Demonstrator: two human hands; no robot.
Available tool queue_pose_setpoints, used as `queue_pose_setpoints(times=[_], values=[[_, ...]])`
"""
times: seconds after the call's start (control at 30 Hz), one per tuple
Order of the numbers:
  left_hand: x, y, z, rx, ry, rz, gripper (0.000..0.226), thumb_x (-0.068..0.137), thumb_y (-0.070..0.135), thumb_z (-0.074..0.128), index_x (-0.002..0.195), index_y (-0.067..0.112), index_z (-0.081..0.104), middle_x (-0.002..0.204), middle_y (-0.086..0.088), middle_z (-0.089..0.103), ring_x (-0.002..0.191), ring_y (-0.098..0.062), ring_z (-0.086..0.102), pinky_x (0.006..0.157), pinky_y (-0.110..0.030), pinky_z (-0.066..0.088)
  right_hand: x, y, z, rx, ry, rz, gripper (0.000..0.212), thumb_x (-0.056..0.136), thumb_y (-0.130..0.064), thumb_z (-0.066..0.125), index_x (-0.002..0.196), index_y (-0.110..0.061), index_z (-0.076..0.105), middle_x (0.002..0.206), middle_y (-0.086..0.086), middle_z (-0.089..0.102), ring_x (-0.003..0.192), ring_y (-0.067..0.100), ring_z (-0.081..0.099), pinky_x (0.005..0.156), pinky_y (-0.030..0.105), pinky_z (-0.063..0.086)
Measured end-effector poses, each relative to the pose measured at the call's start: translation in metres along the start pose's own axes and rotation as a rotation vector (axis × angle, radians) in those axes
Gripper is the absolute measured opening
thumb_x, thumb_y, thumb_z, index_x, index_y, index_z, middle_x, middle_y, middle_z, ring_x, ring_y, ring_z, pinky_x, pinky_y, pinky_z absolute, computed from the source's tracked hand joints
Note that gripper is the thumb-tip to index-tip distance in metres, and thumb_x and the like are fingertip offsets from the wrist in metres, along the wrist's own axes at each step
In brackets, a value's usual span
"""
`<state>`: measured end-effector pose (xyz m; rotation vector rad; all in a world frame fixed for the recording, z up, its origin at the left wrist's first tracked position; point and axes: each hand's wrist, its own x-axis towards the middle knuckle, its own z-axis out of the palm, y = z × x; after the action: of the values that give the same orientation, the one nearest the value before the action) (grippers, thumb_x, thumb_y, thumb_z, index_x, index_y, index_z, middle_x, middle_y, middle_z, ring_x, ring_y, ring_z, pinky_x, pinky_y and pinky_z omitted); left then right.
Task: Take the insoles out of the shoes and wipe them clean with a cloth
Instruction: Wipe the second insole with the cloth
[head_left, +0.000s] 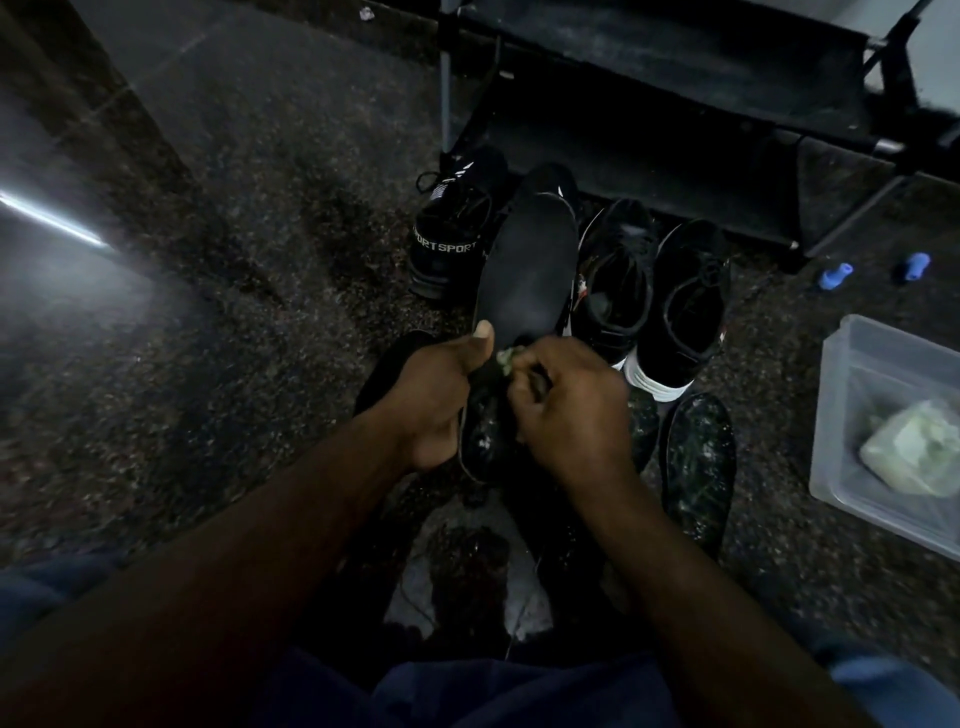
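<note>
In the head view, the left hand (436, 400) grips the near, heel end of a black insole (530, 270), its thumb lying flat up the insole's left edge. The insole stretches away from the hand, its toe end reaching out over the row of shoes. The right hand (571, 410) is just beside the left, fingers curled round a small greenish cloth (505, 358) that presses on the insole close to the left thumb. Behind the insole on the speckled floor (234, 364) stand a black shoe lettered SPORT (452, 228) and two more black shoes (685, 301), in front of a dark shoe rack (675, 104). A second insole (698, 467) lies on the floor right of the hands, and further right a clear plastic tub (883, 364) holds a pale green wad (914, 452).
</note>
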<state>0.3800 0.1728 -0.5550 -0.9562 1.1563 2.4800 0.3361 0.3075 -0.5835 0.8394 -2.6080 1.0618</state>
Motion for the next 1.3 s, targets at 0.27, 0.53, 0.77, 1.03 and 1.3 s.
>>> queue_pose_setpoints(times=[0.27, 0.53, 0.77, 1.03, 1.3], values=[[0.005, -0.003, -0.001, 0.031, 0.049, 0.023, 0.048, 0.108, 0.041, 0.048, 0.133, 0.003, 0.064, 0.101, -0.015, 0.077, 0.081, -0.027, 0.076, 0.065, -0.033, 0.063, -0.012, -0.01, 0.002, 0.041, -0.07, -0.048, 0.008, 0.074, -0.009, 0.067, 0.077, -0.016, 0.064, 0.076, 0.002, 0.063, 0.073, 0.022, 0.058, 0.066, 0.038, 0.046], [0.007, -0.006, 0.0, 0.022, -0.021, 0.026, 0.042, 0.111, 0.036, 0.041, 0.13, 0.008, 0.066, 0.122, -0.016, 0.074, 0.102, -0.027, 0.075, 0.079, -0.034, 0.062, 0.0, 0.009, -0.005, 0.027, 0.076, 0.048, 0.009, 0.074, -0.005, 0.069, 0.079, -0.013, 0.068, 0.083, 0.001, 0.069, 0.078, 0.021, 0.063, 0.071, 0.036, 0.05], [0.01, -0.011, -0.004, 0.028, -0.02, 0.047, 0.041, 0.111, 0.033, 0.043, 0.144, 0.012, 0.057, 0.131, -0.013, 0.07, 0.12, -0.029, 0.068, 0.098, -0.043, 0.056, 0.0, -0.002, 0.001, 0.001, -0.003, -0.007, 0.005, 0.08, -0.012, 0.065, 0.081, -0.014, 0.068, 0.083, 0.004, 0.068, 0.081, 0.026, 0.063, 0.071, 0.04, 0.051], [0.009, -0.018, -0.001, 0.127, -0.128, 0.026, 0.04, 0.111, 0.033, 0.044, 0.142, 0.013, 0.058, 0.127, -0.013, 0.072, 0.11, -0.028, 0.071, 0.093, -0.044, 0.058, 0.011, 0.017, -0.019, 0.095, 0.129, 0.152, 0.016, 0.079, -0.008, 0.07, 0.09, -0.016, 0.078, 0.093, -0.004, 0.076, 0.087, 0.015, 0.071, 0.079, 0.038, 0.058], [0.012, -0.008, -0.011, -0.011, -0.057, -0.001, 0.063, 0.106, 0.052, 0.043, 0.147, 0.004, 0.053, 0.139, -0.023, 0.061, 0.109, -0.031, 0.069, 0.088, -0.04, 0.061, 0.0, -0.014, -0.005, 0.076, -0.09, -0.02, 0.014, 0.076, -0.017, 0.064, 0.084, -0.021, 0.076, 0.082, -0.001, 0.071, 0.077, 0.02, 0.066, 0.071, 0.038, 0.054]])
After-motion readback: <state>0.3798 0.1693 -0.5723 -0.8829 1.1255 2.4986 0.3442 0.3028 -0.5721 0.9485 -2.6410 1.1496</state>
